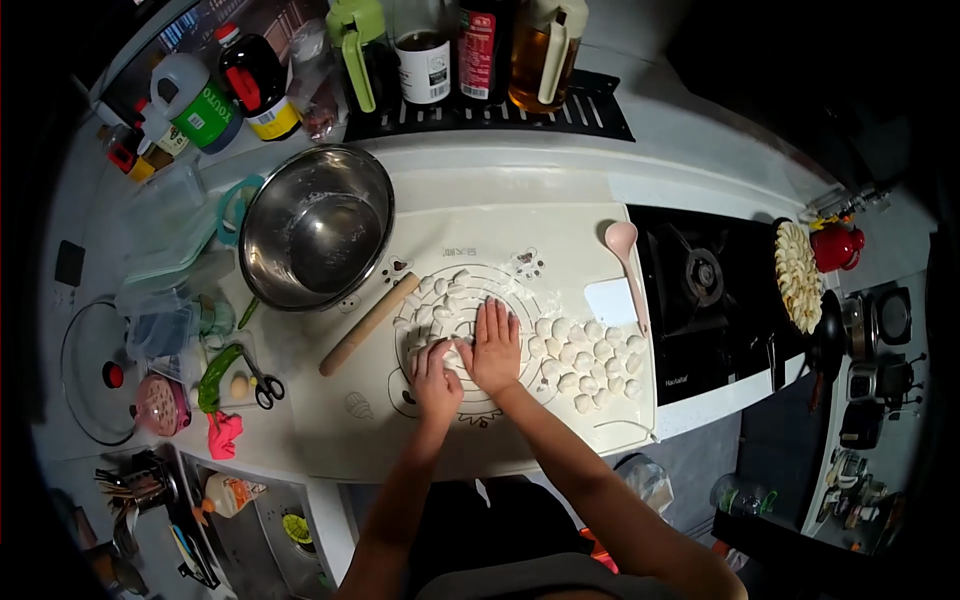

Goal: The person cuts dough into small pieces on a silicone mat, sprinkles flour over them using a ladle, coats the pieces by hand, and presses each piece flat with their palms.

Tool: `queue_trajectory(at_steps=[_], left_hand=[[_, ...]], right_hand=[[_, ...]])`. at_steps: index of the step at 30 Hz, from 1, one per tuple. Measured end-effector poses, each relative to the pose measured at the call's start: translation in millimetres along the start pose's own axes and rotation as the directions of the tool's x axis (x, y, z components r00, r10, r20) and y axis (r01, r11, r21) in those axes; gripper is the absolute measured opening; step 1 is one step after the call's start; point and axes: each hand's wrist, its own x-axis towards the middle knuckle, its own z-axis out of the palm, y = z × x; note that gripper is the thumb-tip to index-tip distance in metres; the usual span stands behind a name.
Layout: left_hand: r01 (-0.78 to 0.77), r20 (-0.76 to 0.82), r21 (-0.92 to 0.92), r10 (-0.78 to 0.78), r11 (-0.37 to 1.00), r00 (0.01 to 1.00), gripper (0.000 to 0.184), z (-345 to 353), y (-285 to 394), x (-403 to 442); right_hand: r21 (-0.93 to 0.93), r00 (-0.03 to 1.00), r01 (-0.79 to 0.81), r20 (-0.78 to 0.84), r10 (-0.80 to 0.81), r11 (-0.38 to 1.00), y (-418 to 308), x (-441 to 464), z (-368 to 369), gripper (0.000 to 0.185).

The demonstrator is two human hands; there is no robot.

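On the pale printed mat (330, 430), my right hand (494, 350) lies flat with its fingers stretched forward, palm down; anything beneath it is hidden. Close beside it on the left, my left hand (436, 378) has curled fingers round a piece of white dough (453, 358), only partly visible. Several small dough pieces (440, 287) lie beyond my hands. To the right, several rounded dough pieces (587, 358) sit in loose rows. A wooden rolling pin (369, 324) rests diagonally to the left.
A large steel bowl (317, 228) stands at the back left. Scissors (267, 388) and green peppers (217, 378) lie left. A pink spoon (624, 250) and white scraper (610, 302) are by the black stove (710, 340). Bottles (424, 65) line the back.
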Motion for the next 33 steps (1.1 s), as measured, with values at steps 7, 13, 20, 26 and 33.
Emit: queue_trajectory(at_steps=[7, 13, 20, 26, 33], left_hand=[[-0.054, -0.003, 0.147, 0.055, 0.988, 0.998, 0.022, -17.6, -22.3, -13.2], [-0.099, 0.142, 0.433, 0.041, 0.896, 0.989, 0.036, -8.3, -11.0, -8.3], [-0.067, 0.198, 0.464, -0.030, 0.883, 0.980, 0.030, 5.8, 9.8, 12.0], [-0.066, 0.259, -0.077, 0.084, 0.995, 0.962, 0.024, 28.5, 15.9, 8.6], [-0.147, 0.281, 0.027, 0.134, 0.989, 0.950, 0.036, 27.6, 4.6, 0.5]], right_hand=[[-0.002, 0.978, 0.207, -0.021, -0.207, 0.978, 21.7, 1.0, 0.9, 0.069], [-0.038, 0.988, -0.008, -0.156, 0.002, 0.999, 55.7, 3.6, -20.8, 0.054], [0.133, 0.969, -0.048, -0.232, 0.078, 0.990, 53.5, -38.3, -48.0, 0.046], [0.255, 0.959, -0.097, -0.234, 0.159, 0.962, 45.0, -63.3, -51.0, 0.040], [0.310, 0.955, -0.067, -0.256, 0.151, 0.948, 42.8, -71.6, -49.8, 0.037]])
